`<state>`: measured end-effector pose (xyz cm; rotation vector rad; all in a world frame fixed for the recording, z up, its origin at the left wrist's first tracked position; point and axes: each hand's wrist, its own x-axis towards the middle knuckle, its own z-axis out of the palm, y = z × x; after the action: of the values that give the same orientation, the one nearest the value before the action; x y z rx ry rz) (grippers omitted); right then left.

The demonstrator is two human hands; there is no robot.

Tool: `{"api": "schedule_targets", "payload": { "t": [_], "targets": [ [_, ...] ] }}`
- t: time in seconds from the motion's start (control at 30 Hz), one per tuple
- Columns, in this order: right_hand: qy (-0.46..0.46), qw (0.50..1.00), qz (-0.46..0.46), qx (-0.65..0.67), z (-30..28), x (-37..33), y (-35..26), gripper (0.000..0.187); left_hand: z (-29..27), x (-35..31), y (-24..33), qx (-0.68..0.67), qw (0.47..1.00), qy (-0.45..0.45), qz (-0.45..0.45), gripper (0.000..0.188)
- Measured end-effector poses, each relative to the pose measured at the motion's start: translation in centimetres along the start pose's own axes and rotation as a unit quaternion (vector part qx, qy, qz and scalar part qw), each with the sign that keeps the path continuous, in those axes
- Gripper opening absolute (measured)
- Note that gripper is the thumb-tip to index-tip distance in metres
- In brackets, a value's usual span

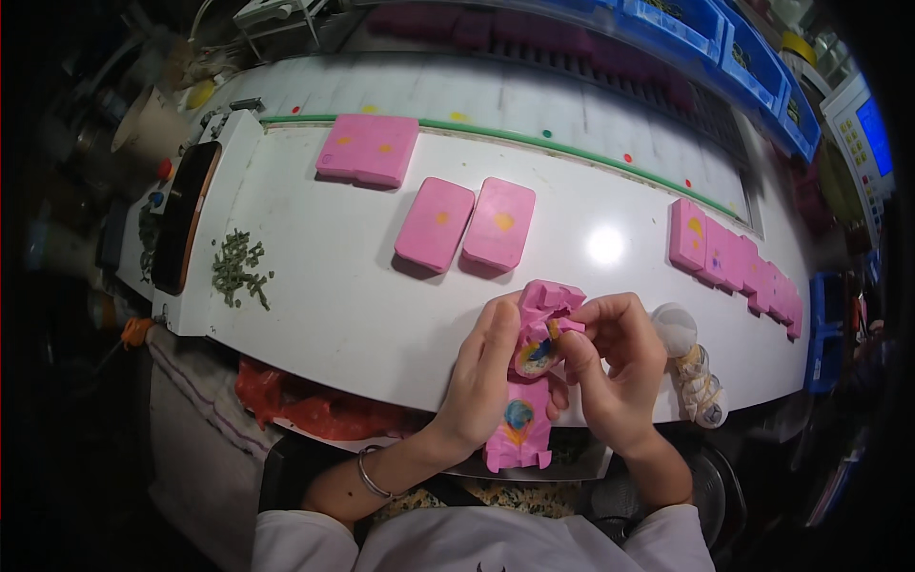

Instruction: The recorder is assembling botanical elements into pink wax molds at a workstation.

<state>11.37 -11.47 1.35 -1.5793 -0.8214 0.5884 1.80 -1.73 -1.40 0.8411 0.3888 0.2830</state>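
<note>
Over the near edge of the white worktop, a pink rubber mould (pixel 519 443) is spread open between my hands. Its upper half is bent back, while the lower flap hangs down with blue and yellow stains. My left hand (pixel 477 386) grips the mould's left side, thumb along the upper part. On the other side, my right hand (pixel 615 372) has thumb and forefinger pinched at the folded upper half, near a yellow and blue patch. Whether a small piece sits between those fingertips, I cannot tell. Two pink blocks (pixel 500 224) (pixel 436 224) lie just beyond my hands.
A larger pink block (pixel 368 150) lies farther left, and a row of pink blocks (pixel 688 236) at right. Small green pieces (pixel 238 267) are heaped near a dark phone (pixel 186 219). Beside my right hand is a white-topped object with a wrapped handle (pixel 701 386). Blue bins (pixel 748 62) stand behind.
</note>
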Motion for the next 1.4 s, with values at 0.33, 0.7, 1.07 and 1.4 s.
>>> {"api": "schedule_targets", "payload": {
  "t": [0.33,0.7,1.07,1.4],
  "targets": [
    [0.155,0.985,0.005,0.077,1.1,-1.4,1.6,0.024,0.2,-0.8,-0.8,0.041,0.997,-0.051,0.046,0.058],
    [0.027,0.978,0.134,0.155,-0.8,-0.5,0.8,0.036,0.2,-0.9,-0.5,0.11,0.993,-0.038,0.032,0.056],
    [0.064,0.97,0.149,0.183,0.9,-0.9,0.7,0.027,0.4,-1.0,-0.4,0.119,0.991,0.002,0.059,0.043],
    [0.156,0.988,-0.003,0.02,2.3,-2.0,1.5,0.031,0.7,-0.6,-0.2,0.136,0.983,0.08,0.098,0.041]
  ]
}}
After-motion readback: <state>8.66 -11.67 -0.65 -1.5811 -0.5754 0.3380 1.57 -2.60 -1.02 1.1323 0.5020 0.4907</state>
